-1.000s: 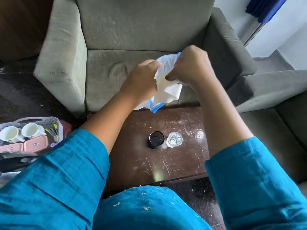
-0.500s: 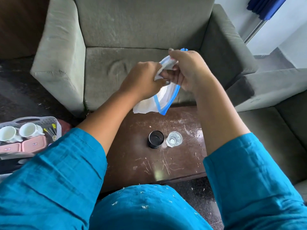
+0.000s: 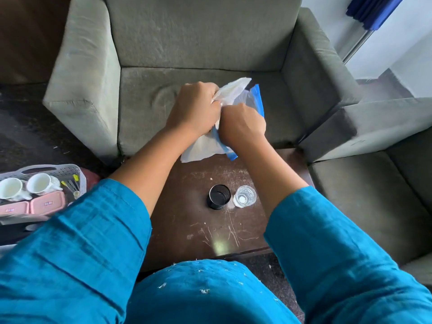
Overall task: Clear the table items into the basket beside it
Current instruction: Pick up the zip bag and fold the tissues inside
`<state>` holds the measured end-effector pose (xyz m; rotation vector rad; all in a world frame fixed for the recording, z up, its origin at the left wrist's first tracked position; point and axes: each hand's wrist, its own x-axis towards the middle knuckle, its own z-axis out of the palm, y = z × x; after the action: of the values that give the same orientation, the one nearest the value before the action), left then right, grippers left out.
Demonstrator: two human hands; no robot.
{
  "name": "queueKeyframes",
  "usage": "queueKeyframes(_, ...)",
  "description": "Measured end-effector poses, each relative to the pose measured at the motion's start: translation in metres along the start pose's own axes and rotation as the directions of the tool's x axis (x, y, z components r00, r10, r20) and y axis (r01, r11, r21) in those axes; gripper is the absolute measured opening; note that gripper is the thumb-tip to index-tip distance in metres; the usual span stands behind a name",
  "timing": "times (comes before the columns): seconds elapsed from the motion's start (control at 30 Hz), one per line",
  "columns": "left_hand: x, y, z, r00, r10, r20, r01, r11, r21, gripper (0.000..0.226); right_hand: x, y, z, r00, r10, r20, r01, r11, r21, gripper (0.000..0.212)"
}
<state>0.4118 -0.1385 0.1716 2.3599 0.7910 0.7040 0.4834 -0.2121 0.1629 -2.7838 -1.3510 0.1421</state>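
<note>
Both hands hold a white cloth with blue edging in the air above the far edge of the dark wooden table. My left hand grips its upper part and my right hand grips it just beside, knuckles touching. Part of the cloth hangs below the hands. On the table stand a black mesh cup and a clear glass, side by side. The grey basket sits on the floor at the left, holding two white cups and pink lidded boxes.
A grey armchair stands right behind the table. Another grey sofa flanks the table's right side. The floor at the left is dark. My blue sleeves cover the near part of the view.
My hands have come closer together and lower, bunching the cloth. The right hand dropped below the left, and a cloth corner now sticks up to the right.
</note>
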Motion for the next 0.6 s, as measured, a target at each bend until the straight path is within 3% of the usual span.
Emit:
queueKeyframes(0.17, -0.006, -0.010, 0.001, 1.000, -0.017, -0.009, 0.017, 1.000, 0.026, 0.014, 0.003, 0.002, 0.012, 0.998, 0.017, 0.054, -0.016, 1.000, -0.006, 0.012)
queueKeyframes(0.33, -0.010, -0.022, 0.000, 0.998, -0.062, 0.025, 0.059, 0.992, 0.110, 0.007, 0.007, -0.002, -0.004, 0.999, -0.036, 0.012, 0.032, 0.967, 0.253, 0.005)
queueKeyframes(0.4, -0.012, -0.025, 0.001, 0.997, -0.078, 0.015, 0.076, 0.991, 0.112, 0.006, 0.008, 0.003, -0.015, 1.000, 0.004, 0.006, -0.006, 0.888, 0.460, 0.015)
queueKeyframes(0.47, -0.014, -0.027, 0.001, 0.996, -0.088, 0.000, 0.088, 0.990, 0.108, 0.010, 0.007, 0.009, -0.026, 0.998, 0.036, 0.051, -0.061, 0.740, 0.670, 0.026)
queueKeyframes(0.6, -0.015, -0.025, -0.002, 0.997, -0.071, -0.012, 0.072, 0.993, 0.095, 0.014, 0.007, 0.019, -0.035, 0.984, 0.106, 0.140, -0.175, 0.523, 0.834, 0.030)
